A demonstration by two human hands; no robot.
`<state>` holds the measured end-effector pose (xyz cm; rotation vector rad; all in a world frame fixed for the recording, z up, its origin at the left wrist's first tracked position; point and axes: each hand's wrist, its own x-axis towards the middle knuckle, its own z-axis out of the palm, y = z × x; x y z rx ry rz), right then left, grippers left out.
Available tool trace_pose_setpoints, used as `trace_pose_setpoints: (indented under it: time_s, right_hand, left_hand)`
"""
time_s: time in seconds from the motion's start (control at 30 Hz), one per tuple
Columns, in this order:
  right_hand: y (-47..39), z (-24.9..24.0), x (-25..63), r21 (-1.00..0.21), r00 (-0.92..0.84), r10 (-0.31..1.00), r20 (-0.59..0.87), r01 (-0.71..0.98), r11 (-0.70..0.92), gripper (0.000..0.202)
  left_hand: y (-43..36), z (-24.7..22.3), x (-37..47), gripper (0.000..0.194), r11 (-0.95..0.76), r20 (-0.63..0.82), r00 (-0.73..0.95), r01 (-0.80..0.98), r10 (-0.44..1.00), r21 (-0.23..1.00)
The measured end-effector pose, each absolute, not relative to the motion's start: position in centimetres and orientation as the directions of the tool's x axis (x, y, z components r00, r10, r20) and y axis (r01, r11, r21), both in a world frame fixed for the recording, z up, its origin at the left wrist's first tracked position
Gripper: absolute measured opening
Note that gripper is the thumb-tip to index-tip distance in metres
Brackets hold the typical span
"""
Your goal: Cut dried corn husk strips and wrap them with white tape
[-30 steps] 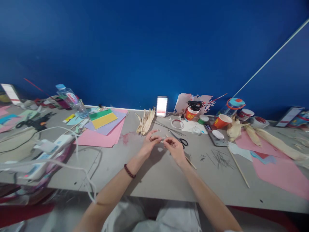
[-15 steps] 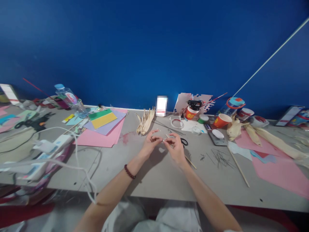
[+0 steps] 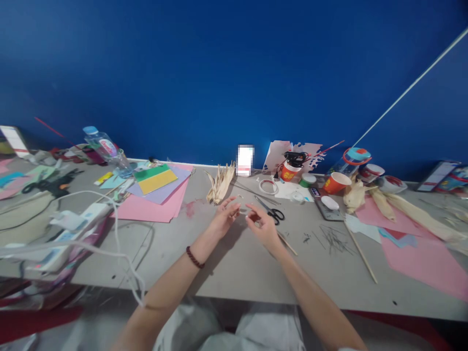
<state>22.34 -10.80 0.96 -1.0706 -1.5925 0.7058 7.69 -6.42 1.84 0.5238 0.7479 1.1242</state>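
Note:
My left hand (image 3: pixel 227 218) hovers over the table with thumb and fingers drawn together; anything between the tips is too small to make out. A short gap away, my right hand (image 3: pixel 262 225) has its thumb and forefinger apart, with nothing visible between them. A tiny pale piece (image 3: pixel 240 196) is just beyond the left fingertips. Black-handled scissors (image 3: pixel 272 212) lie beside my right hand, and a thin wooden stick (image 3: pixel 287 242) is partly hidden by that wrist. Dried corn husks (image 3: pixel 220 185) lie beyond my left hand.
Coloured paper (image 3: pixel 149 208) and a power strip (image 3: pixel 69 239) occupy the left side. To the right are cut wires (image 3: pixel 334 239), a digital scale (image 3: pixel 323 209), an orange paper cup (image 3: pixel 336 182) and pink paper (image 3: pixel 420 258). A lit phone (image 3: pixel 244 161) leans against the blue wall.
My hands, whose fingertips met over a small pale piece, have moved apart. The right thumb and forefinger have spread, and more of the scissors shows.

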Motion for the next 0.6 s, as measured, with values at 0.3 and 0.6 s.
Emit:
trace_pose_setpoints:
  time_s: [0.3,0.6]
  right_hand:
    - [-11.02,0.46,22.52,-0.289,-0.288,0.748,0.598,0.793,0.536,0.051]
    - [-11.05,0.36,22.69,-0.208,-0.325,0.768,0.551,0.839,0.503,0.053]
  left_hand:
    - [-6.54,1.63,7.69,0.045,0.285,-0.207,0.197,-0.585,0.958,0.760]
    - [-6.69,2.35,7.48,0.043,0.274,-0.214,0.171,-0.563,0.962,0.779]
